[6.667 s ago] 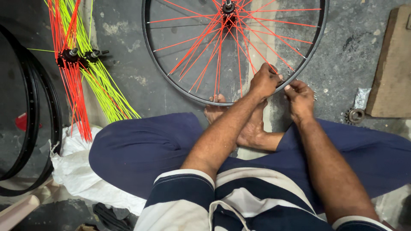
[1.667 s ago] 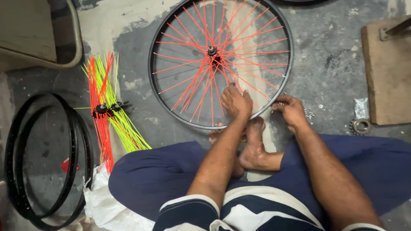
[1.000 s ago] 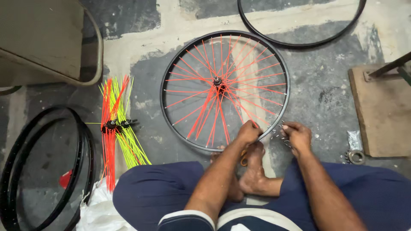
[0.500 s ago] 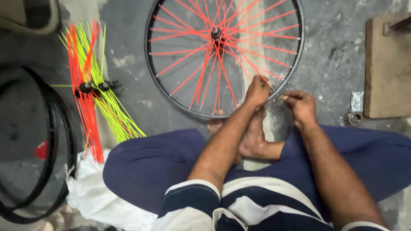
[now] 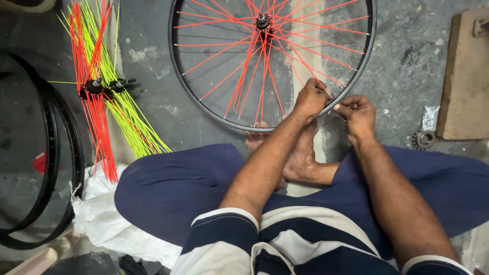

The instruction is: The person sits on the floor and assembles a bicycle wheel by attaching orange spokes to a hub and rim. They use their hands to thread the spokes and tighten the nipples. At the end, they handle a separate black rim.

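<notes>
A black bicycle wheel rim (image 5: 175, 81) laced with red spokes (image 5: 239, 76) lies flat on the concrete floor, its hub (image 5: 262, 21) near the top of the view. My left hand (image 5: 309, 98) pinches a red spoke where it meets the rim's near right side. My right hand (image 5: 356, 113) is closed beside it on the rim's edge, its fingertips on a small metal piece. My crossed legs in dark blue trousers and my bare feet (image 5: 300, 153) lie just below the wheel.
Two hubs with loose red and yellow-green spokes (image 5: 102, 97) lie on the left. Black rims (image 5: 51, 153) are stacked at the far left, above white sacking (image 5: 107, 224). A wooden board (image 5: 466, 76) and a small sprocket (image 5: 424, 138) lie at the right.
The view has swung about and come in closer to the wheel. Both hands stay at the same spot on the rim's near right side, working the spoke.
</notes>
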